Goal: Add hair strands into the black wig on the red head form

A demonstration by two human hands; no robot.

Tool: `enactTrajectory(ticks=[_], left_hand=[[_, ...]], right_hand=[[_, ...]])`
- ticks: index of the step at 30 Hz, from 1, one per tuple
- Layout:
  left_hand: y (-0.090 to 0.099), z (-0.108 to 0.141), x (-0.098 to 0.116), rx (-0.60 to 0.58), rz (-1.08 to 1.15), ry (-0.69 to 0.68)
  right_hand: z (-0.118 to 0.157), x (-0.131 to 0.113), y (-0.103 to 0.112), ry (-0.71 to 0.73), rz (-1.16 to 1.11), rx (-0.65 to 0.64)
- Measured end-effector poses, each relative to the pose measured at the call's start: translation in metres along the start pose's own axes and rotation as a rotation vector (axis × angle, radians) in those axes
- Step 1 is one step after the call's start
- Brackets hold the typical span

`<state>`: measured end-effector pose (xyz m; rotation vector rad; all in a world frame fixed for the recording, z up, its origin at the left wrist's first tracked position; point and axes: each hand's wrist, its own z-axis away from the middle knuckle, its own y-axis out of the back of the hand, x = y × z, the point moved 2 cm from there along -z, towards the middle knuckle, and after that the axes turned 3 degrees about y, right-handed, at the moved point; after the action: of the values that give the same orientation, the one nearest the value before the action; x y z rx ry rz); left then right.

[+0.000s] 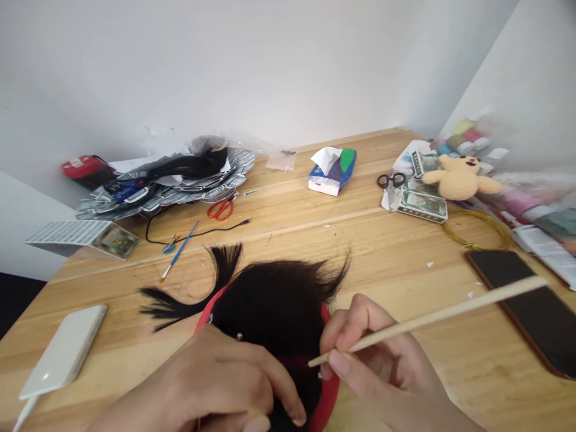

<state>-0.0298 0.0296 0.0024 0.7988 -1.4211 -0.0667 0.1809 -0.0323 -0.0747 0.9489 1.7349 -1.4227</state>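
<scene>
A mat of black hair (pixel 270 294) on a red backing (pixel 332 399) lies at the table's front, loose tufts spreading from its left and upper right. Small shiny pins (pixel 239 337) stick into it. My left hand (pixel 225 372) grips the hair's near left part with bent fingers, the index fingertip pressing down on it; the thumb is partly cut off by the frame. Between thumb and fingers, my right hand (pixel 373 360) holds a tapered wooden stick (pixel 432 320). The stick's thin tip points left, at the hair close to the red edge.
At left are a white power bank (pixel 65 348), a blue brush (pixel 180 251), a black cable (pixel 202 234) and red-handled scissors (pixel 220 210). A tissue pack (pixel 332 173) stands behind. To the right are a phone (pixel 526 306), gold wire (pixel 479 240), black scissors (pixel 390 183) and a crocheted doll (pixel 459 180).
</scene>
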Motion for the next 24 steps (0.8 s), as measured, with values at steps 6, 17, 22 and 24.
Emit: enactTrajectory(ticks=[6,17,22,24], left_hand=[[-0.003,0.001,-0.003,0.157,0.139,0.080],[-0.005,0.007,-0.006,0.338,0.127,0.254],[-0.007,0.008,-0.008,0.357,0.120,0.252],[-0.007,0.009,-0.008,0.370,0.097,0.230]], right_hand=[[-0.005,0.001,0.003,-0.119,-0.012,-0.032],[-0.003,0.006,-0.003,-0.121,-0.030,0.061],[-0.002,0.008,-0.004,-0.059,-0.078,0.072],[-0.001,0.007,-0.005,-0.044,-0.038,0.072]])
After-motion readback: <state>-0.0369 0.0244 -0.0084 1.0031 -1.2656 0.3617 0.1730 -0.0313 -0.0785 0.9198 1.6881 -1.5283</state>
